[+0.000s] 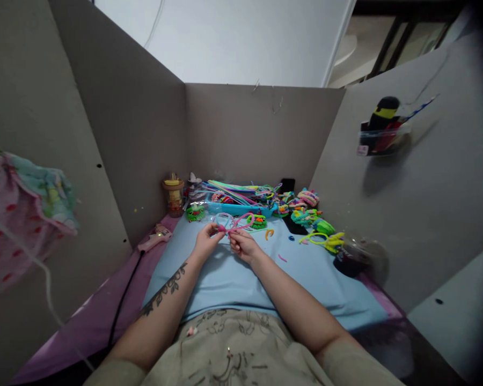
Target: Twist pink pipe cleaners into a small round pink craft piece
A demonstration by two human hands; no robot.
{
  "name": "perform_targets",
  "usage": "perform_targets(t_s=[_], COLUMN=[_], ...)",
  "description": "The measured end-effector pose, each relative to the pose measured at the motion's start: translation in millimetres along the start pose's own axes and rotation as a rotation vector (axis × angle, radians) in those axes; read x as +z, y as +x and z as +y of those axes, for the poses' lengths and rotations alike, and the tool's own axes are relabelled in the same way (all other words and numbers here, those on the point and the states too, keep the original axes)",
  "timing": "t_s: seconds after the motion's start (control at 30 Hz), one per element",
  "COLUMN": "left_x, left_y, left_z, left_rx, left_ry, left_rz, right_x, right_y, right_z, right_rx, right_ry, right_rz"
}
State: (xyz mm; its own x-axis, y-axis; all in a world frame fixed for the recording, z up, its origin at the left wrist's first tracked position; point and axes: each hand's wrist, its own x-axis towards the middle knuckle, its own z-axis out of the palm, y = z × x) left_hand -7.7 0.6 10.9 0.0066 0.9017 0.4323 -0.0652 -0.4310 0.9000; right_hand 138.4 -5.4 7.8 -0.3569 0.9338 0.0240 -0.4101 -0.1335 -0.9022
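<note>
Over the light blue cloth [233, 289], my left hand [206, 242] pinches the pink knotted middle of a pipe cleaner piece [244, 220]. The piece has a pink loop and a light blue loop standing up above my fingers. Close beside it, my right hand [244, 246] is closed on the pink pipe cleaner of the same piece, thumb against forefinger. Just beyond my hands sit a green pipe cleaner figure [195, 214] and another green and orange piece [259, 221]. A short orange curl [269, 234] lies to the right.
A blue tray [245, 210] piled with pipe cleaners stands at the back. Several finished colourful pieces [306, 198] lie to its right, with a dark cup [351, 260] nearer. At left are a pink glue gun [156, 238] and a jar [174, 198]. Grey panels [261, 128] enclose the table.
</note>
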Motion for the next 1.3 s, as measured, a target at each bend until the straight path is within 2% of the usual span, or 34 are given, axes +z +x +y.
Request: perform_targets(t_s=[0.1,0.2,0.27,0.37,0.5,0.57,0.63,0.7,0.77,0.83,0.87,0.9,0.93,1.0,1.1,1.17,1.3], left_x=[-2.4,-8.6,-14.9,-25.9,-38.6,-42.7,-44.7,-44.3,-41.6,-37.0,-34.1,-31.1,-28.1,-22.3,-15.3,-11.9,-7.8], left_y=[3.6,8.7,11.8,15.0,18.4,20.0,21.2,21.5,21.1,20.1,19.3,18.2,16.9,13.5,8.1,4.9,0.5], left_z=[1.4,2.1,2.7,3.6,2.7,1.3,-0.2,-1.9,-3.8,-5.6,-6.2,-6.6,-6.6,-5.7,-2.7,-0.2,7.4], left_rx=[-0.02,-0.039,-0.08,-0.224,-0.336,-0.36,-0.364,-0.353,-0.327,-0.267,-0.231,-0.196,-0.17,-0.159,-0.2,-0.233,-0.302], left_ry=[-0.105,-0.26,-0.396,-0.614,-0.809,-0.848,-0.835,-0.754,-0.621,-0.487,-0.43,-0.381,-0.336,-0.261,-0.244,-0.285,-0.367], left_rz=[0.091,0.253,0.364,0.472,0.539,0.572,0.589,0.566,0.52,0.47,0.446,0.418,0.382,0.281,0.109,0.045,0.006], right_x=[2.8,2.7,0.9,-4.4,-19.8,-32.5,-47.1,-59.8,-66.6,-64.8,-60.7,-54.9,-48.0,-32.6,-13.9,-7.5,-6.7], right_y=[-1.3,-2.4,-3.5,-5.5,-7.0,-7.4,-7.9,-8.7,-9.5,-10.1,-10.2,-10.2,-10.1,-9.6,-9.2,-9.4,-10.1], right_z=[5.5,11.5,11.5,3.1,-14.9,-22.3,-27.3,-30.2,-31.5,-31.7,-31.2,-30.2,-28.6,-23.6,-14.0,-9.5,-8.0], right_rx=[-0.008,-0.059,-0.111,-0.164,-0.189,-0.186,-0.125,-0.057,-0.085,-0.243,-0.354,-0.472,-0.585,-0.755,-0.838,-0.867,-0.91], right_ry=[-0.296,-0.715,-0.985,-1.306,-1.53,-1.608,-1.686,-1.739,-1.714,-1.641,-1.598,-1.557,-1.514,-1.422,-1.296,-1.267,-1.245], right_rz=[-0.006,-0.029,0.019,0.167,0.285,0.293,0.296,0.331,0.496,0.682,0.731,0.731,0.678,0.499,0.352,0.352,0.402])
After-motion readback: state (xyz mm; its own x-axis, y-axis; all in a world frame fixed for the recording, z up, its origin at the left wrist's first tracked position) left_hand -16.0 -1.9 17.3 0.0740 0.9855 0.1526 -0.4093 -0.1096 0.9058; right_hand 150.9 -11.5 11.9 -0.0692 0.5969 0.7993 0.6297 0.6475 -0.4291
